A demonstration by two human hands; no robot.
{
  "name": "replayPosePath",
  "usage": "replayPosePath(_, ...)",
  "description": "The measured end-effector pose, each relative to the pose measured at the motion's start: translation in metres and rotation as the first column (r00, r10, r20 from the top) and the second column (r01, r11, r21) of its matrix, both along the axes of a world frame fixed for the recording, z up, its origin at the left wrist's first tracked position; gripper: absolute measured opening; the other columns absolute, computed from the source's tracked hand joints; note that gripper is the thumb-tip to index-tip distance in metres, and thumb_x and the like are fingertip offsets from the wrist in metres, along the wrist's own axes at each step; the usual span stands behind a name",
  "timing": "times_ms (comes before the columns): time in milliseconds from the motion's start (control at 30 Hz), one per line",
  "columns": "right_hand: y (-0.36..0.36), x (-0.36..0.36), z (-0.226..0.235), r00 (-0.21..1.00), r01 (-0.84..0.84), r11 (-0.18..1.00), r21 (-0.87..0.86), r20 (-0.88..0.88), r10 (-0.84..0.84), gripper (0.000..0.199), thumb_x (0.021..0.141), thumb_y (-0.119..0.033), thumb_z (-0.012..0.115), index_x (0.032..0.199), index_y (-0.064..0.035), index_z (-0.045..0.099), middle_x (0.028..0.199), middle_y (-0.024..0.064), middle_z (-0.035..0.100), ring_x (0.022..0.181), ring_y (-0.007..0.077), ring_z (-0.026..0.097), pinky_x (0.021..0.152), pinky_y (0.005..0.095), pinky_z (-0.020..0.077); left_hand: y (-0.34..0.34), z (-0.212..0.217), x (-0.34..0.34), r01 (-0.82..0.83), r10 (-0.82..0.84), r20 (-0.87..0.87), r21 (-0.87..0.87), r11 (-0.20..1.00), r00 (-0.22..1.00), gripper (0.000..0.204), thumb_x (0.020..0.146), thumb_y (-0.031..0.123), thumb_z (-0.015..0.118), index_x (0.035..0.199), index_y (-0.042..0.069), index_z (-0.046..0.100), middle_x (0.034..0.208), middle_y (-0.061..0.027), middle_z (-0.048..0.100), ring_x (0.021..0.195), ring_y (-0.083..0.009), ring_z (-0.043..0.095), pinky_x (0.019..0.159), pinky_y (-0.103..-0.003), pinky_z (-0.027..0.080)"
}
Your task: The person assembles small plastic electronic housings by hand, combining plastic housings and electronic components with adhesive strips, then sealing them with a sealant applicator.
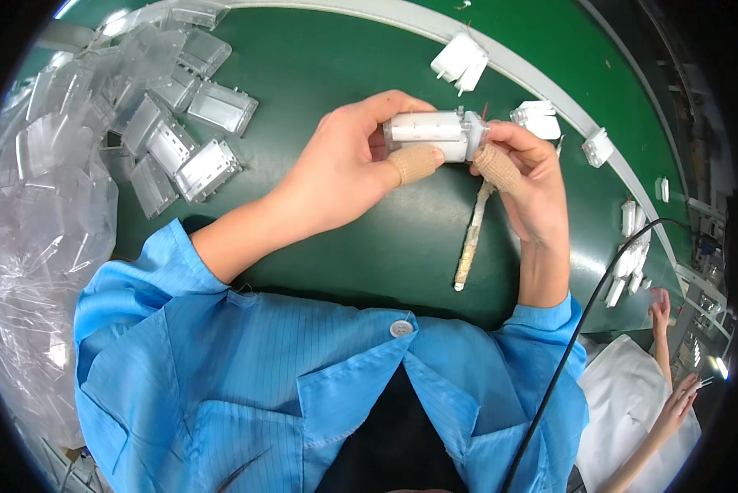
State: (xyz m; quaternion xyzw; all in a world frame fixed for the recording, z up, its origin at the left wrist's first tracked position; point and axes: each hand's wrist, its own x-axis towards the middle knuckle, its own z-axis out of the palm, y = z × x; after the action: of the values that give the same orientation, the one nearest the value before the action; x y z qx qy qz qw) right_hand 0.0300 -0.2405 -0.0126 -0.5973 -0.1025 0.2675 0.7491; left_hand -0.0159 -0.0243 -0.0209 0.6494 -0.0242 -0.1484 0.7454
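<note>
A clear plastic case with white cylinder-like parts inside lies level between my hands, above the green table. My left hand is closed round its left end, the wrapped thumb pressing along the lower front edge. At the right end, my right hand pinches the pale end piece between wrapped thumb and fingers. A short red wire sticks up there. Below the right hand, a slim tape-wrapped stick slants down; its upper part is hidden by the hand, so I cannot tell whether it is held.
Many clear plastic cases are heaped at the left, beside a large clear plastic bag. White parts lie along the table's far rail and more at the right. A black cable crosses the right side; another person's hands are beyond.
</note>
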Motion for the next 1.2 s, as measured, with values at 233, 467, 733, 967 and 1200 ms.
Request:
replayPosePath(233,-0.001,0.001,-0.01,0.996,0.011,1.0,-0.002,-0.094,-0.011,0.029,0.087,-0.005,0.06,0.113,0.0048,0.056,0.1,0.0133,0.064,0.086,0.0176,0.063,0.078,0.0268,0.0509,0.0,0.008,-0.005,-0.077,0.084,0.049,-0.132,0.988,0.995,0.056,0.078,0.001,0.07,0.127,0.005,0.045,0.113,-0.0099,0.057,0.1,-0.0174,0.06,0.089,-0.031,0.048)
replayPosePath(467,0.004,-0.006,0.011,0.994,0.089,0.912,-0.4,0.094,-0.056,0.031,0.087,-0.013,0.063,0.113,0.0011,0.057,0.096,0.0081,0.065,0.078,0.0136,0.061,0.061,0.0238,0.0493,0.004,0.006,-0.002,-0.136,0.101,0.353,0.078,0.988,0.93,0.052,0.079,0.002,0.069,0.125,0.004,0.045,0.112,-0.0101,0.056,0.102,-0.0191,0.06,0.087,-0.031,0.05)
replayPosePath(733,0.005,-0.065,0.027,0.859,0.357,0.279,-0.891,0.431,0.276,0.029,0.067,-0.022,0.077,0.074,0.0005,0.06,0.072,0.0103,0.059,0.059,0.0249,0.057,0.056,0.0346,0.0468,0.018,0.004,0.015,-0.267,0.109,-0.286,-0.602,0.753,0.952,0.023,0.09,0.011,0.056,0.109,0.002,0.046,0.112,-0.0181,0.056,0.106,-0.0324,0.059,0.095,-0.037,0.049)
replayPosePath(967,0.008,-0.063,0.024,0.831,0.265,0.492,-0.829,0.455,0.319,0.015,0.071,-0.009,0.071,0.076,0.0003,0.06,0.071,0.0102,0.058,0.067,0.0234,0.057,0.06,0.0339,0.0473,0.027,0.012,0.021,-0.203,0.036,-0.237,-0.737,0.645,0.971,0.035,0.093,0.01,0.048,0.12,-0.01,0.04,0.123,-0.025,0.049,0.116,-0.0377,0.051,0.103,-0.042,0.042)
replayPosePath(1200,0.008,-0.071,0.025,0.846,0.277,0.499,-0.821,0.454,0.278,0.012,0.072,-0.006,0.068,0.08,0.0003,0.061,0.071,0.0102,0.057,0.065,0.0215,0.056,0.06,0.0322,0.046,0.032,0.011,0.019,-0.166,0.004,-0.22,-0.724,0.67,0.976,0.031,0.091,0.01,0.049,0.113,-0.012,0.046,0.111,-0.0224,0.055,0.115,-0.0395,0.051,0.103,-0.042,0.043)
